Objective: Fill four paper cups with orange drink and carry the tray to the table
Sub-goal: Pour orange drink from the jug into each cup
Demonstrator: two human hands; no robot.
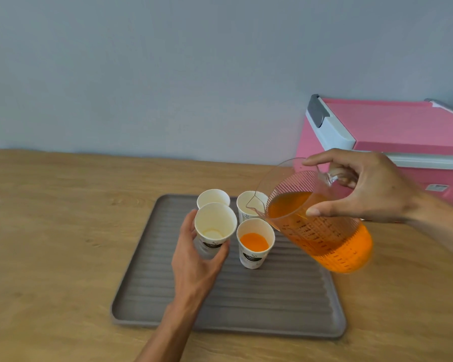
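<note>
A grey ribbed tray (pixel 246 304) lies on the wooden counter with white paper cups on it. My left hand (pixel 196 259) grips an empty cup (pixel 215 228), lifted and tilted toward me. Beside it stands a cup holding orange drink (pixel 254 244). Two empty cups stand behind, one at the back left (pixel 213 198) and one at the back right (pixel 250 206). My right hand (pixel 369 189) holds a clear measuring jug (pixel 317 226) of orange drink by its handle, tilted left, with its spout over the back right cup. No liquid is flowing.
A pink and white cooler box (pixel 392 142) stands at the back right, close behind my right hand. A grey wall (pixel 168 69) runs along the far edge of the wooden counter (pixel 50 231). Bare counter lies to the left of the tray.
</note>
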